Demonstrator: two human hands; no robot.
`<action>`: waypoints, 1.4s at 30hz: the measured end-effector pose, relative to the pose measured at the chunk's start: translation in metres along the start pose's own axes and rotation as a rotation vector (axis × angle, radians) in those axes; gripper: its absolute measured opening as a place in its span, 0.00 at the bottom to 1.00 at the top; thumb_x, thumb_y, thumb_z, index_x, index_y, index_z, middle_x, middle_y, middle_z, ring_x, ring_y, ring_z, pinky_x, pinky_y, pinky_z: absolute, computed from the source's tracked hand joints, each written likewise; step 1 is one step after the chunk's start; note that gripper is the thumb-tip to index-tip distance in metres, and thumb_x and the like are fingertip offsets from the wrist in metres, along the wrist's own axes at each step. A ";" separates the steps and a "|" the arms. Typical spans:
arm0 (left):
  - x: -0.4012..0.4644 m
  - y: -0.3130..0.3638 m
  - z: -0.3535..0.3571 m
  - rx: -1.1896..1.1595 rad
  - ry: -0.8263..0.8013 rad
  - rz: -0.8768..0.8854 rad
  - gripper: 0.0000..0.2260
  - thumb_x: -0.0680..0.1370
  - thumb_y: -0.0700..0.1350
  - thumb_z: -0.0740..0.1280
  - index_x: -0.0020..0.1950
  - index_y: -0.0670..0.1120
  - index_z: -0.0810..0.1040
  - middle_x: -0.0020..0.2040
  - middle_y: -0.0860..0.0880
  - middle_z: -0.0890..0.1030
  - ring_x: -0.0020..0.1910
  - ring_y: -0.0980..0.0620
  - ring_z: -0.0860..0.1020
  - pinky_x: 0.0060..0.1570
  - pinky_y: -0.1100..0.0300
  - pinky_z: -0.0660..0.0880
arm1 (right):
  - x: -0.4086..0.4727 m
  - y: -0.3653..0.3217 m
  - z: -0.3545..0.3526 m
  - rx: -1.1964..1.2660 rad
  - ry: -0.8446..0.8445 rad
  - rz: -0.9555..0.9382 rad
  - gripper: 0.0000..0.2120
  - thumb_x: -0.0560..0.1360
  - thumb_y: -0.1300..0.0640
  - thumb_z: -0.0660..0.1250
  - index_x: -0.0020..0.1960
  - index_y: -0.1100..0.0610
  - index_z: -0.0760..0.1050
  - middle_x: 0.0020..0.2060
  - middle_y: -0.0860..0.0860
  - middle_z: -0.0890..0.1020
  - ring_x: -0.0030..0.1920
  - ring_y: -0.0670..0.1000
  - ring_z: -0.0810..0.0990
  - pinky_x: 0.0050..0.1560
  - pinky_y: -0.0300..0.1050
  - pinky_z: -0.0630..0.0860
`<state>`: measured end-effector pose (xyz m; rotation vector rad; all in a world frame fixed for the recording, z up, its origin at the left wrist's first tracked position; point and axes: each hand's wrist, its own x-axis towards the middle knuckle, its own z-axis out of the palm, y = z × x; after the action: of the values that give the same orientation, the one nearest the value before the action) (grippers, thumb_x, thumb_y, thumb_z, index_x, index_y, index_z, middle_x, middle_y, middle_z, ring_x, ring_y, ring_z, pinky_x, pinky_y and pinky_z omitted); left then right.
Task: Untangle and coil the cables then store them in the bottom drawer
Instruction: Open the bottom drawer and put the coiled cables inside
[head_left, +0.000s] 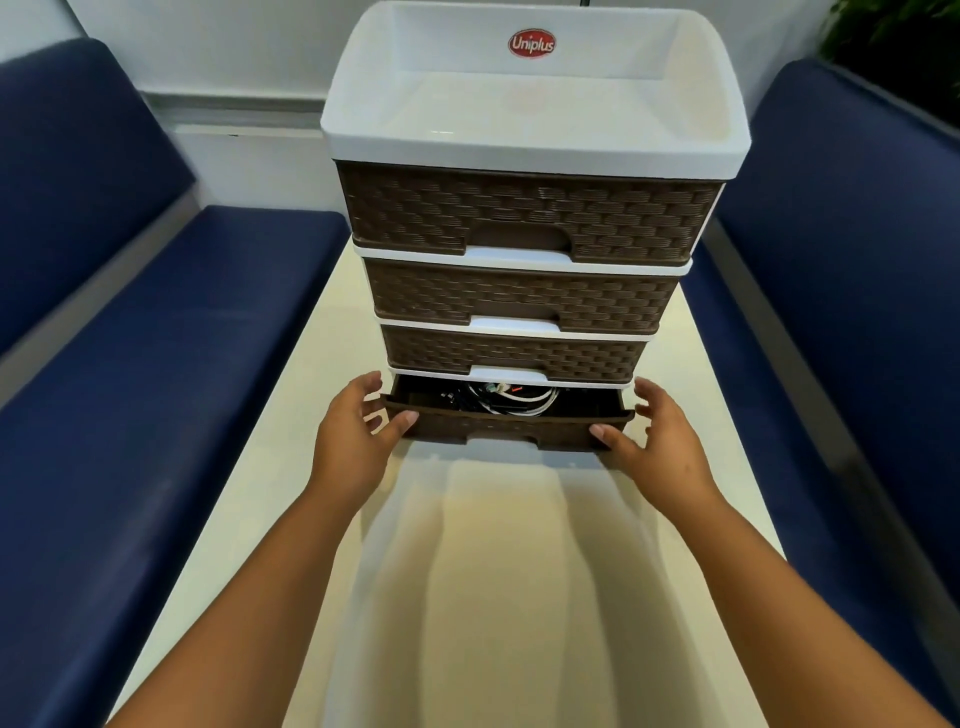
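A brown-and-white plastic drawer unit (524, 218) stands on the cream table (498, 571). Its bottom drawer (506, 423) is pulled out a short way. Inside lie coiled white and black cables (511, 397) with a small red part. My left hand (358, 431) is at the drawer's left front corner, thumb on the brown front panel, fingers spread beside the end. My right hand (657, 441) mirrors it at the right corner, thumb touching the front. Neither hand curls round anything.
The three upper drawers are closed, and a white tray top (535, 140) with a red logo caps the unit. Dark blue benches (156, 389) run along both sides of the table. A plant shows at the top right.
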<state>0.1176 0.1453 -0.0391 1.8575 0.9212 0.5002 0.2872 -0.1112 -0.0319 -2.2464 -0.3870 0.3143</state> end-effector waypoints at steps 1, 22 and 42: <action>0.003 0.000 0.000 -0.006 -0.011 -0.006 0.27 0.75 0.46 0.72 0.72 0.51 0.67 0.69 0.52 0.73 0.65 0.50 0.74 0.60 0.56 0.72 | 0.003 -0.001 -0.001 0.011 -0.025 -0.007 0.37 0.73 0.48 0.72 0.76 0.48 0.58 0.73 0.50 0.69 0.70 0.55 0.70 0.65 0.53 0.71; 0.029 0.002 0.012 -0.194 0.042 -0.014 0.18 0.72 0.43 0.76 0.60 0.50 0.77 0.53 0.54 0.83 0.53 0.58 0.81 0.47 0.71 0.74 | 0.033 -0.004 0.005 0.230 0.046 0.033 0.20 0.72 0.55 0.75 0.58 0.45 0.70 0.48 0.39 0.79 0.53 0.48 0.79 0.50 0.40 0.72; 0.027 0.023 0.007 0.037 -0.035 -0.093 0.24 0.77 0.43 0.71 0.72 0.45 0.69 0.66 0.46 0.77 0.64 0.47 0.75 0.61 0.55 0.72 | 0.026 -0.017 0.001 0.053 -0.001 0.050 0.23 0.76 0.50 0.69 0.69 0.50 0.67 0.64 0.49 0.77 0.63 0.53 0.76 0.56 0.48 0.73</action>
<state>0.1480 0.1560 -0.0227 1.8418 0.9942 0.3953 0.3084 -0.0903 -0.0219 -2.2064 -0.3199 0.3477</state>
